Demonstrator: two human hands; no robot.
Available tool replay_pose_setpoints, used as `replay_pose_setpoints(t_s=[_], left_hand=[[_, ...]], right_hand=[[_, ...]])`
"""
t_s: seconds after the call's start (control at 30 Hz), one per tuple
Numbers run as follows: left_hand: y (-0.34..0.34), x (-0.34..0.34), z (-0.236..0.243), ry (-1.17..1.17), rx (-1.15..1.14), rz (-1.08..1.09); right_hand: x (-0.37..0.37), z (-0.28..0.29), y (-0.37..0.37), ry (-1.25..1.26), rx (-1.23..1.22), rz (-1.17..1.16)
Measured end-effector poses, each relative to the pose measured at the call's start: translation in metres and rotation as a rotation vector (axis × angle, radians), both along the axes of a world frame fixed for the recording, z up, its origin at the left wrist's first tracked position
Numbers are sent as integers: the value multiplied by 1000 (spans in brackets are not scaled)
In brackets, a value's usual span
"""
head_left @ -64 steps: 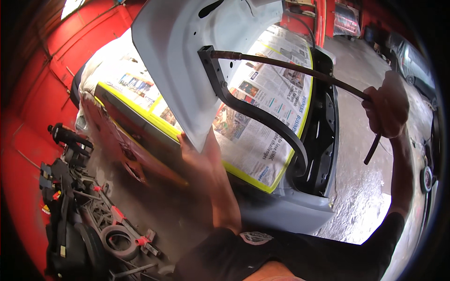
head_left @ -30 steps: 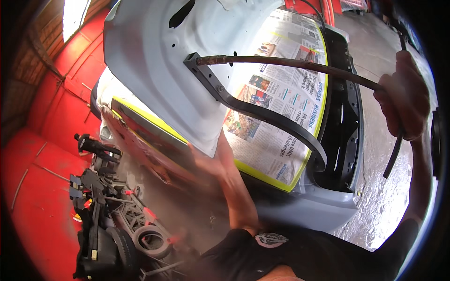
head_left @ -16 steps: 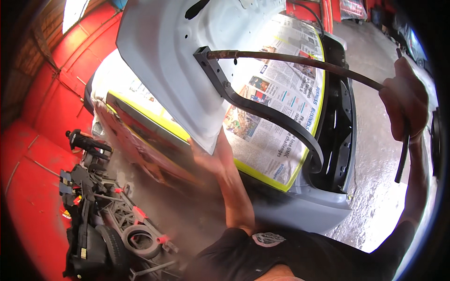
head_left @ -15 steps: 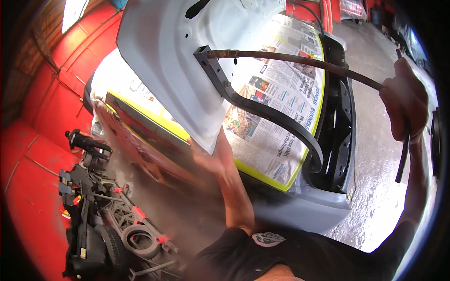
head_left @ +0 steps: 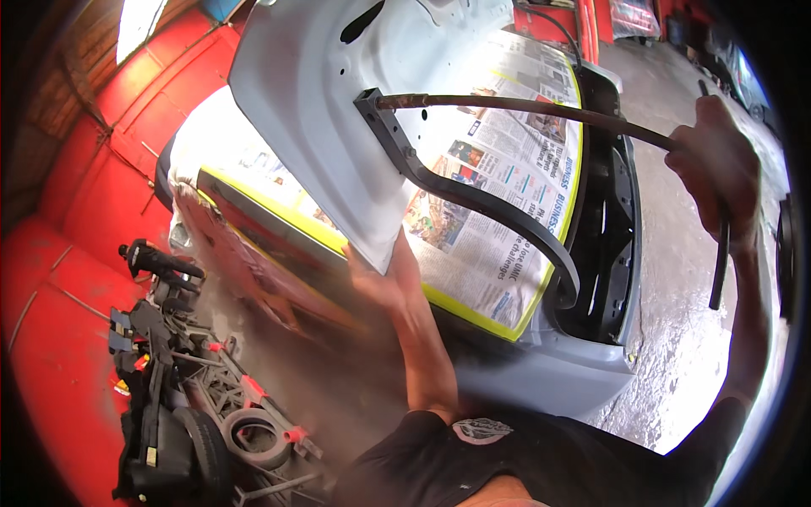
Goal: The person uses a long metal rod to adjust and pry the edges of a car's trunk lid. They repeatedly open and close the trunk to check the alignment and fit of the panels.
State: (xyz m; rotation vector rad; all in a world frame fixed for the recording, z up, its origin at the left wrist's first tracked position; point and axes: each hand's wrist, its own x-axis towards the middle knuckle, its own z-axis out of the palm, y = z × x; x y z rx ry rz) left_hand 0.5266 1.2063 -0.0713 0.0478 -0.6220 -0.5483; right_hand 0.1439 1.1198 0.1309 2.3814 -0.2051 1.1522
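Note:
A grey car trunk lid point(head_left: 304, 144) stands raised and tilted in front of me. Its lower corner rests in my left hand point(head_left: 390, 275), with the fingers wrapped behind the edge. A curved black hinge arm point(head_left: 481, 201) is joined to the lid's inner side. From the arm's upper end a long rusty metal rod point(head_left: 524, 108) runs right, touching the bracket there. My right hand point(head_left: 718, 169) is closed round the rod's far end, where a dark crosswise bar point(head_left: 720, 266) sticks out above and below the fist. How the rod and bar join is hidden by the hand.
Newspaper point(head_left: 507, 194) edged with yellow tape covers the car's rear window. The grey rear body panel point(head_left: 574, 376) lies below it. Car parts and a tire point(head_left: 256, 438) are piled at lower left by a red wall point(head_left: 59, 338). A shiny floor point(head_left: 667, 363) spreads at right.
My right hand has shifted a little left with the rod's end. The lid has moved slightly right and its tilt differs a bit, my left hand still at its corner.

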Motion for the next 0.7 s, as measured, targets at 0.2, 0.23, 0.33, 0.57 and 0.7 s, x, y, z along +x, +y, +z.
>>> replay_pose_setpoints(t_s=[0.2,0.23,0.33,0.57,0.7], left_hand=[[-5,-4,-2,27,12,-21],[-5,-3,-1,18,15,-13],[-6,2,-3,5,27,-15],[-8,-3,-4,13,54,-47],[-4,-2,-2,-5,48,-28]], right_hand=[[-26,-41,4,-131,35,18],[-20,-49,5,-127,53,44],[-7,-62,9,-104,100,54],[-2,-73,7,-139,178,102],[1,-73,6,-140,181,102]])
